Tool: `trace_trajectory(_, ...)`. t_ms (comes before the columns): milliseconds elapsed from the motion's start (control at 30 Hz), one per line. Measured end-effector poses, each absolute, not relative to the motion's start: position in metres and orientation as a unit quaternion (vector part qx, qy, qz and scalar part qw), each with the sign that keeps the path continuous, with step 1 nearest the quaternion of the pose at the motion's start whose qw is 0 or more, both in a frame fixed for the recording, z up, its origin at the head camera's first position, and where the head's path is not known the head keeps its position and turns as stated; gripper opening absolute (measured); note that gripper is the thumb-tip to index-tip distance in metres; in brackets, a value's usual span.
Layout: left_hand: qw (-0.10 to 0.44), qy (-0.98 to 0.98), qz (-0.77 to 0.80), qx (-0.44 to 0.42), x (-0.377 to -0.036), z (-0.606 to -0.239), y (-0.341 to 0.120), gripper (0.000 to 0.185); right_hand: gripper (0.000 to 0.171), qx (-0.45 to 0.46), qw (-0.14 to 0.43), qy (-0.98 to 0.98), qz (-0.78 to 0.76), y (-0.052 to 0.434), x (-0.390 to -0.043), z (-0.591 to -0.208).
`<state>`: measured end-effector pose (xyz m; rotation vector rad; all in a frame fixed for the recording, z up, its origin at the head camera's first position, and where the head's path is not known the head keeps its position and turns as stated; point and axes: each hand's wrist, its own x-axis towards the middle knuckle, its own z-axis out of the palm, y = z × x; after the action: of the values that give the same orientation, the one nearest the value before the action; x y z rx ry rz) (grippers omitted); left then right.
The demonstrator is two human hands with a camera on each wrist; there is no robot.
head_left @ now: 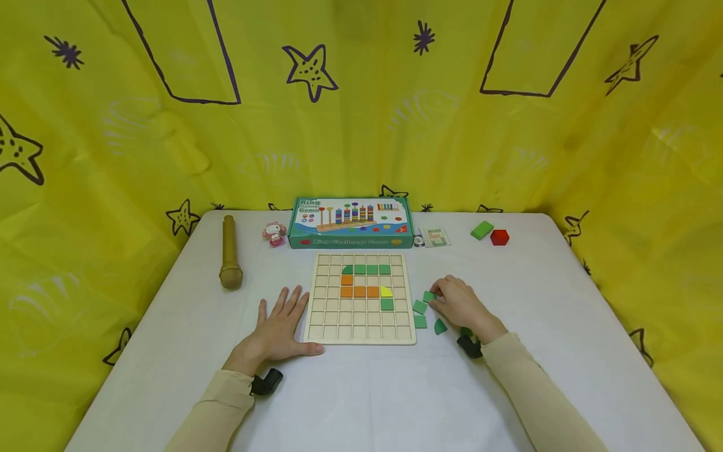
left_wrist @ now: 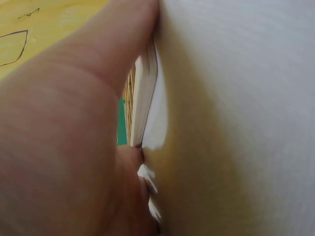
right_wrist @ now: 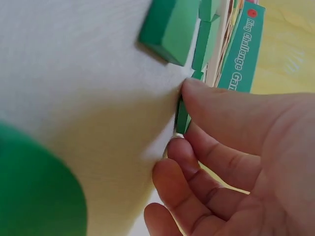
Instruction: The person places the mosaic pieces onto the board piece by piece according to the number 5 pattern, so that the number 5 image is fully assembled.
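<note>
A wooden grid board [head_left: 345, 334] lies mid-table, holding several green tiles [head_left: 371, 269], several orange tiles [head_left: 359, 292] and a yellow rounded tile [head_left: 386, 292]. My left hand [head_left: 278, 331] rests spread on the table at the board's left, thumb along its front edge. To the right of the board, my right hand [head_left: 460, 304] pinches a green square tile [right_wrist: 182, 117] between thumb and fingers, down at the table. Loose green squares [head_left: 420, 307] and a green rounded tile [head_left: 440, 326] lie beside it. Another green piece [head_left: 465, 331] sits partly hidden near the right wrist.
Behind the board stands a ring game box [head_left: 350, 241], with a small figurine [head_left: 274, 233] at its left and a pattern card [head_left: 435, 236] at its right. A gold microphone [head_left: 230, 254] lies far left. A green block [head_left: 482, 230] and a red hexagon [head_left: 499, 237] lie back right.
</note>
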<state>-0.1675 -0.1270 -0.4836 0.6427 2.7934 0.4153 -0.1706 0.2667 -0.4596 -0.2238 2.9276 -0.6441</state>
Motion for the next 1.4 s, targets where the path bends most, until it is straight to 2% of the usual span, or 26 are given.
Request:
trace_trajectory(167, 0.125, 0.958, 0.137, 0.221, -0.168, -0.482, -0.127, 0.122, 0.025, -0.060, 0.067, 0.967, -0.239, 0.266, -0.169, -0.459)
trace_trajectory(467, 0.122, 0.958, 0.129, 0.224, -0.170, -0.482, -0.127, 0.122, 0.031, -0.068, 0.022, 0.954, -0.292, 0.258, -0.164, -0.454)
trace_trajectory(767, 0.127, 0.958, 0.127, 0.223, -0.169, -0.482, -0.126, 0.122, 0.021, -0.128, 0.058, 0.945, -0.294, 0.233, -0.155, -0.449)
trace_trajectory(1100, 0.123, 0.959, 0.130, 0.221, -0.168, -0.482, -0.126, 0.122, 0.017, -0.217, 0.059, 0.935, -0.274, 0.206, -0.153, -0.450)
trace_trajectory(1400, 0.126, 0.960, 0.122, 0.218, -0.168, -0.484, -0.127, 0.123, 0.017, -0.233, 0.050, 0.935, -0.262, 0.197, -0.156, -0.458)
